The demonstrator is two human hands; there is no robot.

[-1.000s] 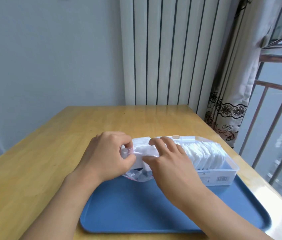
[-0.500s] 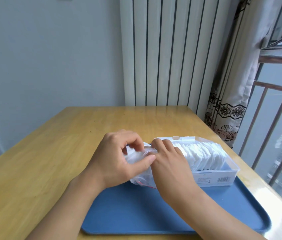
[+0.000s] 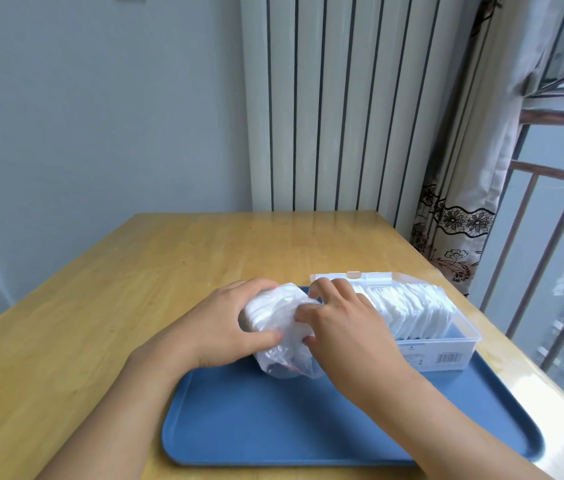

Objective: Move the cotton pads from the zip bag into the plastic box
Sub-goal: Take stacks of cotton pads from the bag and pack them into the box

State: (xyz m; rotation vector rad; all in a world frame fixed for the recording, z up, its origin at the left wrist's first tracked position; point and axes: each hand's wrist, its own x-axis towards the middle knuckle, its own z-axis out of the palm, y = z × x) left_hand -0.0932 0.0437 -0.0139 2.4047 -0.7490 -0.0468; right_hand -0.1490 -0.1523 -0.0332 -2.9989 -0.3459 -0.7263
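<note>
Since a second ago my left hand (image 3: 218, 323) has tipped the zip bag (image 3: 280, 337) toward the plastic box (image 3: 447, 344), its fingers gripping it. My right hand (image 3: 339, 320) fingers now pinch its mouth, so I judge another batch of cotton pads (image 3: 412, 310) comes next.

No wording can be read anywhere; the clear plastic box (image 3: 440, 355) carries a white label (image 3: 429, 358) on its near wall, with a barcode (image 3: 449, 357) at the right end and small print beside it, all too fine to make out.
</note>
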